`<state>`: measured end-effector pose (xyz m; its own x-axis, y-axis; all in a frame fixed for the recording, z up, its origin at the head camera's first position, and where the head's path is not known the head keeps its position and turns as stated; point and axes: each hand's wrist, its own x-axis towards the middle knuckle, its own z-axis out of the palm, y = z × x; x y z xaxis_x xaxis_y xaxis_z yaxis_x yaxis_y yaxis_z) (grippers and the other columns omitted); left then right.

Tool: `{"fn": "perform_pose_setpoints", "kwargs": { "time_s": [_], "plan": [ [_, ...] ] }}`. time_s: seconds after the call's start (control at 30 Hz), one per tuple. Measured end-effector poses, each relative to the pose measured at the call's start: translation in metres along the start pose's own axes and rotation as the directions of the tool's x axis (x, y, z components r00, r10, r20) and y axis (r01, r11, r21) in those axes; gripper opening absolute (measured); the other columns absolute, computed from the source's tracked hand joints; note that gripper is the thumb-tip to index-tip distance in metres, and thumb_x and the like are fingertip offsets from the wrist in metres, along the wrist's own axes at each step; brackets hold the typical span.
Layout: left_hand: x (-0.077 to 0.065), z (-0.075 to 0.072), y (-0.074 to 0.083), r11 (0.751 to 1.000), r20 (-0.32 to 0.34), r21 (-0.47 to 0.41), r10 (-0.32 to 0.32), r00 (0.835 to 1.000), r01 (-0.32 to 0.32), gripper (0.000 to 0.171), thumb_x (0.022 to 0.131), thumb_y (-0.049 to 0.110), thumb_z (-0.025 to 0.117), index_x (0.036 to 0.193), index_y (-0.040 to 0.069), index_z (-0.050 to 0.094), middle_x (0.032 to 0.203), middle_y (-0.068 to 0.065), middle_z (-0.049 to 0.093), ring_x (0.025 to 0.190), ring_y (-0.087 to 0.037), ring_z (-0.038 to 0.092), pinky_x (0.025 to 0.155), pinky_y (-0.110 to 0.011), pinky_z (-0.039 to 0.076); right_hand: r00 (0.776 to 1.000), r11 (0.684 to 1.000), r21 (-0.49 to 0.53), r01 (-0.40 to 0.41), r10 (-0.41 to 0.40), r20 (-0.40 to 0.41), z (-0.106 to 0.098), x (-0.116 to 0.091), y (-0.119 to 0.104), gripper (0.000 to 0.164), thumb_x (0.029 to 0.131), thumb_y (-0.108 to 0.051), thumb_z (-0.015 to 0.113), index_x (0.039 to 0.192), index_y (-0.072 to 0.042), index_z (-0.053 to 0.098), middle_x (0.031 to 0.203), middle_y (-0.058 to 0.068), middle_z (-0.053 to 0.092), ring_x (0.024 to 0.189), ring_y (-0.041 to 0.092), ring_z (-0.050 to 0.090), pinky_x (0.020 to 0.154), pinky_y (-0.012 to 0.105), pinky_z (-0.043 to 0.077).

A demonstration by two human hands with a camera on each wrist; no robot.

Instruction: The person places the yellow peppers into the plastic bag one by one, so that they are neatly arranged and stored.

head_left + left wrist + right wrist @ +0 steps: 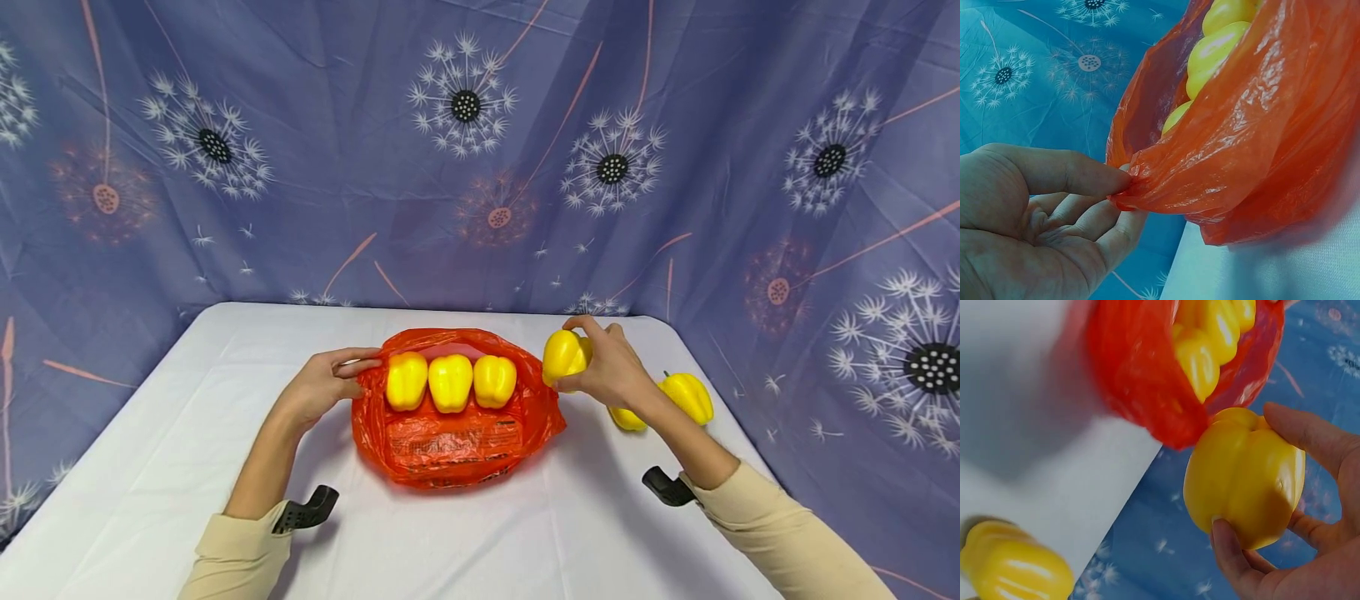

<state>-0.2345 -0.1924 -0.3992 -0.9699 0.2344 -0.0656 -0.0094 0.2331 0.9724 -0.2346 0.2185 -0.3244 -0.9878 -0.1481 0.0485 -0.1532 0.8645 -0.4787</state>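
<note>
A red plastic bag [457, 450] lies with its mouth spread on the table, and three yellow bell peppers [450, 383] sit side by side in it. At the bag's left edge my left hand [322, 387] pinches the rim; the left wrist view shows the plastic [1210, 181] gathered between thumb and fingers. My right hand [611, 367] grips another yellow bell pepper [1241, 478] just off the bag's right edge, thumb and fingertips spread around its sides. In the head view that held pepper [564, 358] is partly covered by the fingers.
Two more yellow bell peppers lie on the right of the white table [600, 517]: one pepper [688, 398] near the edge, the other pepper [627, 419] partly hidden behind my right forearm. A blue dandelion-print curtain [337, 167] hangs behind and beside the table.
</note>
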Motion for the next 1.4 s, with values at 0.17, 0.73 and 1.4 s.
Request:
{"fn": "perform_pose_setpoints", "kwargs": {
  "time_s": [0.17,0.73,1.4],
  "plan": [
    [0.000,0.000,0.001,1.000,0.001,0.003,-0.003,1.000,0.003,0.068,0.080,-0.012,0.054,0.147,-0.002,0.050,0.144,-0.023,0.057,0.140,-0.034,0.048,0.080,-0.020,0.052,1.000,1.000,0.001,0.015,-0.015,0.012,0.009,0.000,-0.015,0.082,0.069,-0.031,0.091,0.139,-0.024,0.049,0.116,0.021,0.051,0.104,0.034,0.050,0.078,0.044,0.052],
    [0.001,0.001,-0.002,1.000,0.006,0.006,-0.006,1.000,0.006,0.067,0.081,-0.012,0.055,0.147,0.000,0.050,0.144,-0.023,0.057,0.139,-0.036,0.049,0.080,-0.021,0.053,0.994,0.997,0.042,0.071,-0.075,0.085,0.036,0.010,-0.053,0.081,0.068,-0.028,0.092,0.137,-0.028,0.051,0.116,0.016,0.052,0.102,0.031,0.053,0.080,0.045,0.054],
    [0.000,-0.003,0.000,1.000,0.015,-0.016,-0.003,1.000,0.004,0.067,0.081,-0.013,0.054,0.147,0.000,0.051,0.143,-0.024,0.057,0.138,-0.036,0.050,0.077,-0.022,0.052,0.960,0.977,0.039,0.209,-0.213,0.180,0.082,0.014,-0.095,0.079,0.068,-0.028,0.093,0.136,-0.028,0.053,0.130,0.014,0.058,0.117,0.032,0.055,0.088,0.053,0.053]
  ]
}}
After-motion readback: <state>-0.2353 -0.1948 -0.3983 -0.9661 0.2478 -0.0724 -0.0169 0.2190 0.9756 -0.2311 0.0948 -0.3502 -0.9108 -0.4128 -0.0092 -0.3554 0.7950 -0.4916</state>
